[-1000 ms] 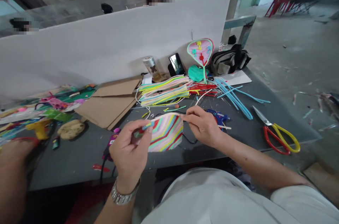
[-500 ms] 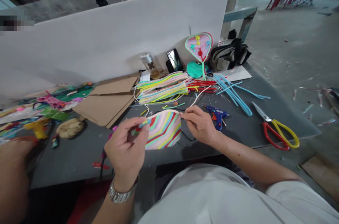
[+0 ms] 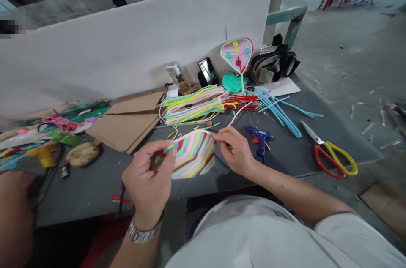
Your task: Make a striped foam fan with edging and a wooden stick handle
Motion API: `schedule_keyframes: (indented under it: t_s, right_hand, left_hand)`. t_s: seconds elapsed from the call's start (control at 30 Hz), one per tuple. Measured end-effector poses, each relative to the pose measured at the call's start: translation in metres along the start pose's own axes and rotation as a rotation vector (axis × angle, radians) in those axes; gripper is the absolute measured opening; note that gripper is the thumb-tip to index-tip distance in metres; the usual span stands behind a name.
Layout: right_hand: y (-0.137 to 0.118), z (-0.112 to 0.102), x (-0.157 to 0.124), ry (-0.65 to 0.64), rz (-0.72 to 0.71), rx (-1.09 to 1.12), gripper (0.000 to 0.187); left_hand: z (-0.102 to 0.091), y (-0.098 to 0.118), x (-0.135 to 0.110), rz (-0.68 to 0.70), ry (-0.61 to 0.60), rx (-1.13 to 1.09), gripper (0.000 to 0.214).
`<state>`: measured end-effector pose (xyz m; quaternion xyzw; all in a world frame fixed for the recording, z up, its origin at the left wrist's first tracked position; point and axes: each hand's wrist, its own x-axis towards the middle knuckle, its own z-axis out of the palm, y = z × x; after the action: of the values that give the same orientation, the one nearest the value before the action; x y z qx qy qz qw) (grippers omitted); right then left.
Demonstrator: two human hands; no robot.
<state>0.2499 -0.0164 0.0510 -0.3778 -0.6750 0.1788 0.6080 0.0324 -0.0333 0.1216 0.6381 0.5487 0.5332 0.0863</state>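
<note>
The striped piece (image 3: pixel 193 156) is right in front of you, between your two hands, above the tabletop (image 3: pixel 288 158). Its long way goes from left to right. Your left hand (image 3: pixel 149 170) covers its left end, and that grip is a small pinch on the piece. Your right hand (image 3: pixel 234 149) is at the top right corner, with its grip pinching the thin white strip (image 3: pixel 238 115). I cannot tell if it pinches the piece too. The strip follows the top edge, and its loose end seems to point away from you, up and right.
</note>
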Motion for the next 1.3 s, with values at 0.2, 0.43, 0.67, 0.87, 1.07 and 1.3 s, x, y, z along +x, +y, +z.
schedule_keyframes:
  t_s: [0.2, 0.43, 0.67, 0.87, 1.07, 1.3]
  right_hand:
    - [-0.003, 0.014, 0.004, 0.053, 0.423, 0.347, 0.017]
    - [-0.011, 0.018, 0.018, 0.049, 0.764, 0.597, 0.017]
    - [-0.011, 0.019, 0.021, 0.056, 0.854, 0.690, 0.029]
    - [-0.010, 0.015, 0.025, 0.029, 0.884, 0.686, 0.029]
    - [-0.006, 0.015, 0.028, 0.026, 0.871, 0.650, 0.033]
    - [-0.004, 0.015, 0.028, 0.047, 0.823, 0.689, 0.037]
  left_hand:
    - [0.001, 0.000, 0.000, -0.026, 0.009, -0.021, 0.014]
    - [-0.001, 0.000, 0.001, -0.034, 0.017, -0.024, 0.015]
    - [0.000, 0.000, 0.001, -0.037, 0.023, -0.023, 0.015]
    - [0.000, 0.003, 0.002, -0.034, 0.025, -0.037, 0.014]
    - [-0.001, -0.001, 0.002, -0.053, 0.030, -0.064, 0.015]
    - [0.000, -0.003, 0.003, -0.069, 0.021, -0.094, 0.015]
